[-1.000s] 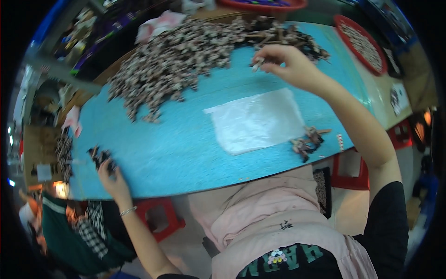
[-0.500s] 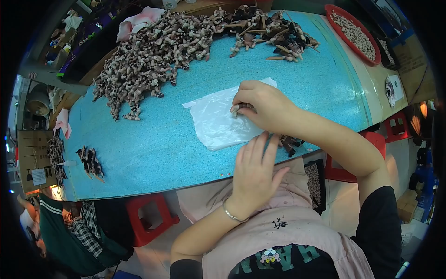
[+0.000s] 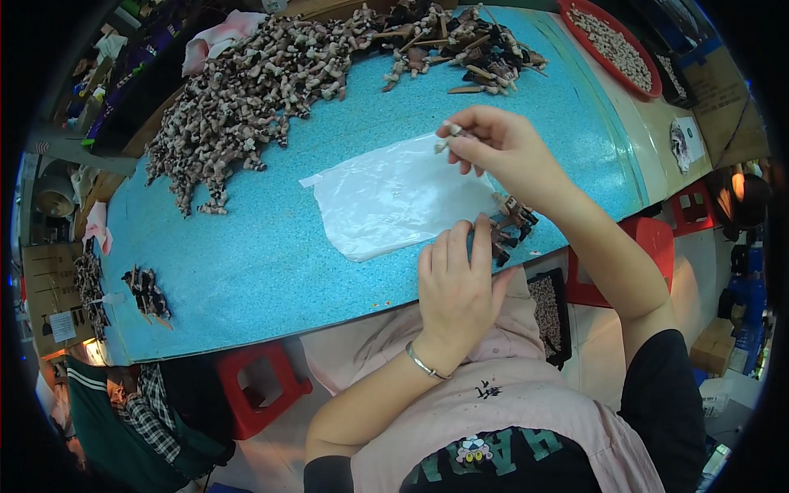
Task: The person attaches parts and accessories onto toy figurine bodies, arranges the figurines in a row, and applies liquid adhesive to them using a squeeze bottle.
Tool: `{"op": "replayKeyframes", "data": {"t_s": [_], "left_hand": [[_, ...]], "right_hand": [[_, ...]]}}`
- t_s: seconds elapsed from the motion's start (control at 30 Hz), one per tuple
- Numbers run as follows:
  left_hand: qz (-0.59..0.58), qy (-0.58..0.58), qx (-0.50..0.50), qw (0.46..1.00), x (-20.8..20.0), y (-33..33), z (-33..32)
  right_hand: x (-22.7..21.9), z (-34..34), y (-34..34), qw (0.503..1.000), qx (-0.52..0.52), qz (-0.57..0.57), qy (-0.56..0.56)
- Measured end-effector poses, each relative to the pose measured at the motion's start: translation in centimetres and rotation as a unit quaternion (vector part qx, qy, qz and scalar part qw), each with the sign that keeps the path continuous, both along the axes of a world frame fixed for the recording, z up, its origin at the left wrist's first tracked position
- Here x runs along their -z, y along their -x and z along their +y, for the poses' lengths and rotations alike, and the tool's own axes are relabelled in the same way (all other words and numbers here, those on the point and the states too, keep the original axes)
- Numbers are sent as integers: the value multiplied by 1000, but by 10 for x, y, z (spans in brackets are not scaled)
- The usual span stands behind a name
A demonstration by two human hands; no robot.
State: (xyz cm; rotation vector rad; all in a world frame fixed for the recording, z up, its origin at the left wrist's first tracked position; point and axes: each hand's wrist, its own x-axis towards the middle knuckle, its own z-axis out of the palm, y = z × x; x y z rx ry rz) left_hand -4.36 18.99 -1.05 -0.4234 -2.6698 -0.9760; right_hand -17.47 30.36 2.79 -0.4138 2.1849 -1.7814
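Pinched between the thumb and fingers of my right hand (image 3: 516,152) is a small pale and brownish figurine (image 3: 454,131), held above the far right end of a clear plastic bag (image 3: 386,205). The bag lies flat on the blue tabletop (image 3: 238,263). My left hand (image 3: 454,283) rests at the table's front edge, fingers stretched out, beside the bag's near right corner. Its fingertips lie next to a few dark and brown figurines (image 3: 515,215); whether they touch them I cannot tell.
A big heap of small figurines (image 3: 238,99) covers the far left of the table, with darker ones holding brown sticks (image 3: 472,57) farther right. A small group (image 3: 146,292) lies at the left. A red tray (image 3: 612,49) of pale pieces stands far right. Red stools (image 3: 261,386) flank me.
My right hand has risen from the bag's middle toward its far right end, with the figurine still in its fingers. More of the figurines by my left hand show. The whole view has shifted slightly.
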Motion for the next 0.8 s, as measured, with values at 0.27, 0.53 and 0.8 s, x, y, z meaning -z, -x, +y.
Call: {"op": "replayKeyframes", "data": {"t_s": [0.27,0.53,0.8], "left_hand": [[-19,11,-17,1000,-5,3,-23],[-69,-3,-20,997,-16,-31,-82],[-97,-107,11,989,-19,-29,-99]], "right_hand": [[-3,23,-39,988,27,-118,93],[2,3,-85,983,-41,-141,107],[11,-12,-98,988,-80,-62,113]]}}
